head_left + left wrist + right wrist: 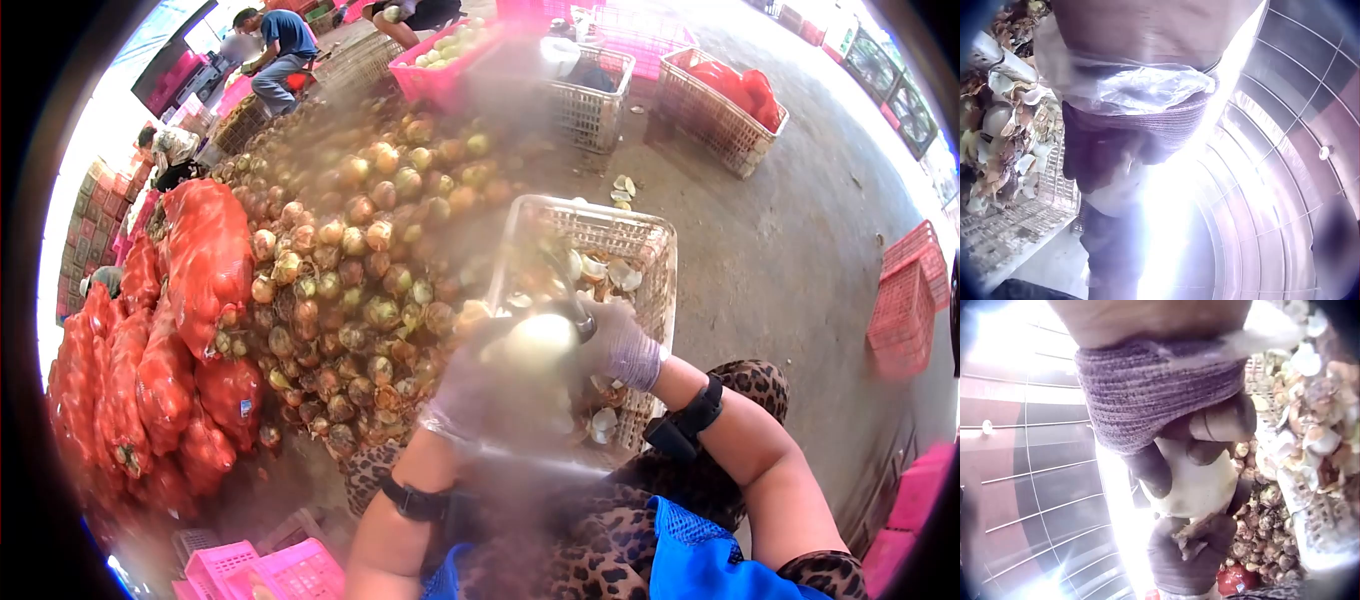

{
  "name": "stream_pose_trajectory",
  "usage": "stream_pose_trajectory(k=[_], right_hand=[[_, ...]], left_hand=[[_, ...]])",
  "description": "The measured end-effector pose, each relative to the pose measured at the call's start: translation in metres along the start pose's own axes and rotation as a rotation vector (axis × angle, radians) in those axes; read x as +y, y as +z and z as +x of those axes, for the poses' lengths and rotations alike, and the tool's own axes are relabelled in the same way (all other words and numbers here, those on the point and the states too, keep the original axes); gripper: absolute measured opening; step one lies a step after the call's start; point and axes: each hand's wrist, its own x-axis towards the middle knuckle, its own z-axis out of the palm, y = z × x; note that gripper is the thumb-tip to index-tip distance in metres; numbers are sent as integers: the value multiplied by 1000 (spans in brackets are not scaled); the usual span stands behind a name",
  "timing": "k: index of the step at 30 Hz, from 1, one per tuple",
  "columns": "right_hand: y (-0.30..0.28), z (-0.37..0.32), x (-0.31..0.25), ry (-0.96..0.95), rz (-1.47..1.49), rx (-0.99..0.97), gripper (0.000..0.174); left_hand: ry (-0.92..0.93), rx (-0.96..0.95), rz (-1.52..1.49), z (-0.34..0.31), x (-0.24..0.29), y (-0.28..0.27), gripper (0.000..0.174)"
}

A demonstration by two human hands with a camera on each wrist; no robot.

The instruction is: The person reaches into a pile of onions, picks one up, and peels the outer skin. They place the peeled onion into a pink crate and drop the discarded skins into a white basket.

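Note:
A pale peeled onion (543,338) sits between my two gloved hands, above the crate in front of me. My left hand (465,375) grips it from the left; haze on the lens blurs that hand. In the right wrist view the left fingers (1191,556) hold the onion (1194,478) from below, with a brown scrap of skin (1194,537) at its end. My right hand (620,345) holds a dark curved knife-like tool (572,305) against the onion's right side. Its thumb (1154,472) presses on the onion, the other fingers curled. Much of the tool is hidden.
The plastic crate (655,235) holds onion peelings (600,270). A big heap of unpeeled onions (360,290) spreads to the left, beside full red mesh sacks (160,370). More crates (725,120) stand at the back, and pink ones (905,290) to the right. Other people (275,60) sit far left.

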Motion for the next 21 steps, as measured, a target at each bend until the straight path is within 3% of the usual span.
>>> stream_pose_trajectory(k=[1, 3, 4, 5, 6, 8, 10, 13, 15, 18, 19, 20, 21], right_hand=[[1, 0, -1, 91, 63, -9, 41], [3, -1, 9, 299, 734, -21, 36], [3, -1, 16, 400, 1070, -24, 34], [2, 1, 20, 418, 1083, -17, 33], [-1, 3, 24, 433, 1095, -6, 31], [-6, 5, 22, 452, 1141, -8, 30], [1, 1, 18, 471, 1221, -44, 31], [14, -1, -6, 498, 1161, -71, 33], [27, -10, 6, 509, 1154, -132, 33], [44, -6, -16, 351, 1015, -253, 34], [48, -7, -26, 299, 938, -264, 34], [51, -6, -35, 257, 876, -283, 35], [49, 5, -7, 269, 767, -216, 35]], left_hand=[[-8, 22, -21, 1, -1, -2, 58], [34, 4, -3, 5, -13, -13, 65], [111, -8, 244, 17, -30, -30, 70], [191, 0, 489, 29, -48, -47, 76], [333, 10, 972, 56, -77, -79, 83], [506, -45, 1245, 70, -82, -85, 95], [537, -170, 833, 41, -50, -50, 106], [579, -68, 838, 11, -15, -12, 88], [440, -118, 582, 7, -14, -21, 76], [565, -18, 407, -23, -8, -47, 75], [668, -9, 75, -34, -10, -58, 91], [644, -5, -62, -74, 8, -53, 91], [743, 49, -121, -90, 8, -73, 93]])
